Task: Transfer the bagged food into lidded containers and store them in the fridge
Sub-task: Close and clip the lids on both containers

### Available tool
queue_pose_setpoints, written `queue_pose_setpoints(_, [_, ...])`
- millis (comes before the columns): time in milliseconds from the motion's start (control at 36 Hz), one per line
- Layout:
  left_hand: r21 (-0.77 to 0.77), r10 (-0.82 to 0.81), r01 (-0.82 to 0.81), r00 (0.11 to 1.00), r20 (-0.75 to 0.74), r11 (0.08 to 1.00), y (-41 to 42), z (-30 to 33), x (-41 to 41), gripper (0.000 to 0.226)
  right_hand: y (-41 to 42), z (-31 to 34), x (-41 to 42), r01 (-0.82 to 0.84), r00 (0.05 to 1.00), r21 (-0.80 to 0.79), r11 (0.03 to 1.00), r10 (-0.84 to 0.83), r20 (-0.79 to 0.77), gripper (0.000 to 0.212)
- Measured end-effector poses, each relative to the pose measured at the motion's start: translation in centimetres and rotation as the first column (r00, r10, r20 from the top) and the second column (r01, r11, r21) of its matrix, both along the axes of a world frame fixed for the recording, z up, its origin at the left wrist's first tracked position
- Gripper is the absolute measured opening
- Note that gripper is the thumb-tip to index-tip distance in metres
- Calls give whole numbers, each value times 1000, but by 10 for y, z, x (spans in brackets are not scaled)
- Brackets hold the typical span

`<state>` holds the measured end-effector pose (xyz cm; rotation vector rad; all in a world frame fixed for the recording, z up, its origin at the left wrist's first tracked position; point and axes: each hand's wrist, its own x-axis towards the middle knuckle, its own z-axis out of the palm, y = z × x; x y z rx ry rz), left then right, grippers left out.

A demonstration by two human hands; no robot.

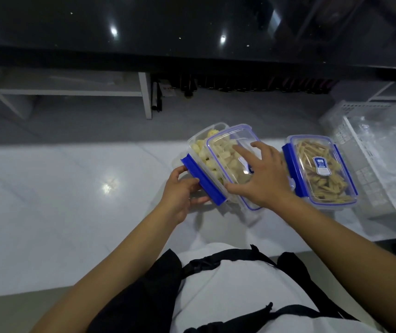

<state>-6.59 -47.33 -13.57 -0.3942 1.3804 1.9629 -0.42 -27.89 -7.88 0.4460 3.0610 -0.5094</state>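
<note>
Left hand (180, 191) is grasping the blue clip (203, 181) while the right hand (261, 176), fingers spread, is pressing the lid (230, 150) onto the tub (201, 145); at three o'clock, another box (321, 169) is sitting sealed, fridge storage remaining.

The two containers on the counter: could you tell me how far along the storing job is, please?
Done: the right container is filled, its lid on with the blue side clips down. In hand: the left container holds pale food chunks; the right hand presses its lid, which sits askew, while the left hand holds the blue clip. Left: seat and clip that lid, then put both in the fridge, which is not in view.
</note>
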Motion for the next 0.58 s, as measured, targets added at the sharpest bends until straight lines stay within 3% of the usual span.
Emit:
queue_pose_setpoints(167, [-21, 20, -20, 1000, -17, 1000, 1, 1, 1, 31, -8, -10, -13, -21, 997, -17, 1000, 22, 77, 92])
queue_pose_setpoints(583, [-123, -14, 2, 995, -102, 992, -21, 0, -10, 30, -39, -20, -32, -20, 999, 7, 1000, 20, -34, 93])
